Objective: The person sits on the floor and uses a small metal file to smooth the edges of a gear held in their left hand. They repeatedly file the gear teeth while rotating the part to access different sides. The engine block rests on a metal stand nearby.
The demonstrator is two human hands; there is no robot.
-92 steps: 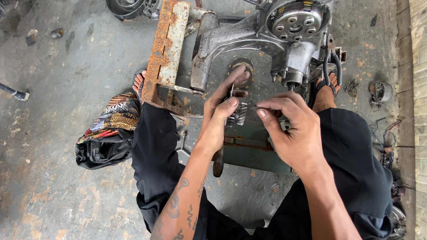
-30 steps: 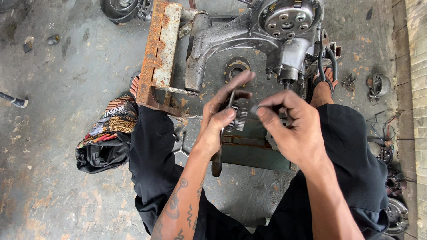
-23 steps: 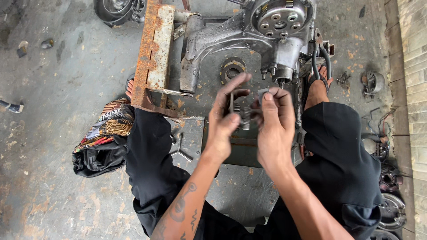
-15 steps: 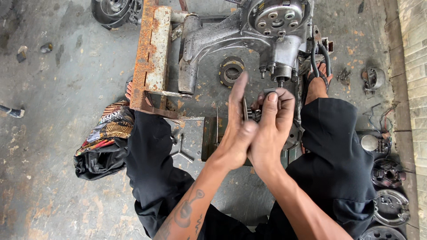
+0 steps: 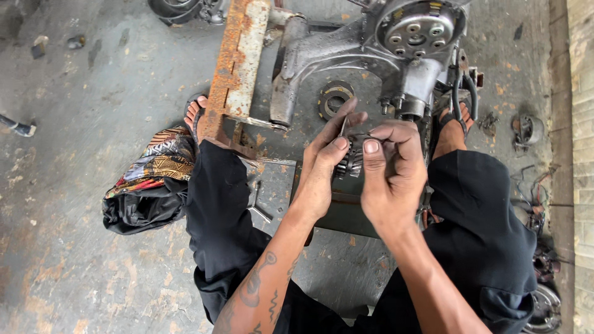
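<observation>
Both of my hands meet over a small toothed metal gear cluster (image 5: 351,158), held between them above a dark green metal box. My left hand (image 5: 325,167) pinches the gear with thumb and fingers and also carries a thin metal tool that sticks up past its fingers. My right hand (image 5: 393,176) curls its fingers and thumb around the gear's right side. Just beyond them, on the floor, lies a grey engine casing (image 5: 365,49) with a round drilled plate on top.
A rusty steel channel (image 5: 238,68) lies left of the casing. A ring-shaped part (image 5: 334,98) rests on the concrete. A patterned cloth bundle (image 5: 151,179) sits by my left knee. Small parts (image 5: 526,128) and wheels line the right wall. My sandalled feet flank the casing.
My hands lifted the gear slightly and drew together over it; the right hand shifted from an open pinch to a closer curl. The view panned a little.
</observation>
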